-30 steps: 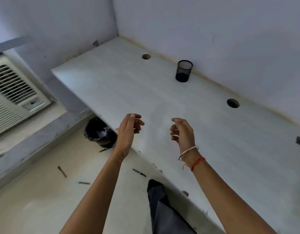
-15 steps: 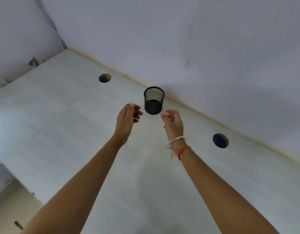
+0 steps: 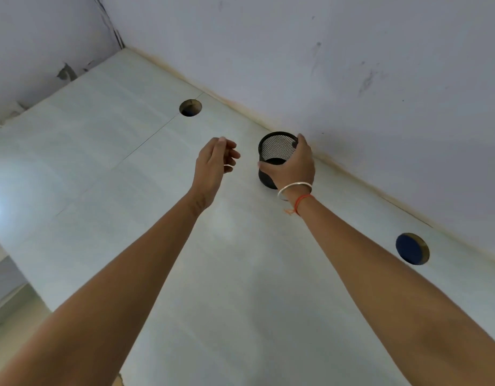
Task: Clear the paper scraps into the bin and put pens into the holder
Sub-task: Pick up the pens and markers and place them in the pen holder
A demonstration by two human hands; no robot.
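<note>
A black mesh pen holder (image 3: 277,147) stands on the pale desk (image 3: 129,176) close to the back wall. My right hand (image 3: 292,167) grips the holder from its near right side, thumb across the front and fingers round the far rim. The holder looks empty inside. My left hand (image 3: 214,165) hovers just left of the holder with loosely curled fingers and holds nothing. No pens, paper scraps or bin are in view.
Two round cable holes pierce the desk, one at the back left (image 3: 190,107) and one at the right (image 3: 412,248). The wall (image 3: 352,65) runs directly behind the holder. The desk's left edge drops to the floor (image 3: 6,316).
My view swung up from the floor and bin to the desk's back. Both hands reached forward, and my right hand closed round the pen holder.
</note>
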